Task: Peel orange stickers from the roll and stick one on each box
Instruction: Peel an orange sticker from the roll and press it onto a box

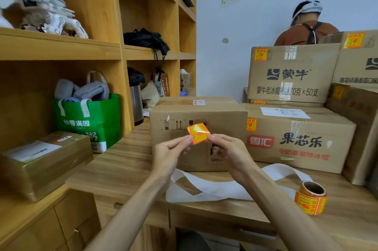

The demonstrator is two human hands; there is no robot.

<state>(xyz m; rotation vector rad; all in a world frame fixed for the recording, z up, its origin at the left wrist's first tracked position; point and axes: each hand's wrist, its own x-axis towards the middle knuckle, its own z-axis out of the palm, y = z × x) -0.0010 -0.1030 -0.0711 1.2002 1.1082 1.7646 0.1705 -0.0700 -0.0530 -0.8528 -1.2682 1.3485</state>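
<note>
An orange sticker (198, 133) is held in the air between both hands, just in front of a plain cardboard box (173, 113) on the wooden table. My left hand (170, 153) pinches its left edge and my right hand (229, 151) pinches its right edge. The sticker roll (311, 197) stands on the table at the right, with a long strip of white backing paper (214, 188) trailing from it. To the right, a printed box (300, 138) and a stacked box (292, 73) behind it each carry an orange sticker.
Wooden shelves (61, 46) on the left hold a green bag (88, 120), a taped parcel (43, 160) and a steel flask (136, 99). More boxes (358, 56) pile up at the far right. A person in an apron (306, 28) stands behind them.
</note>
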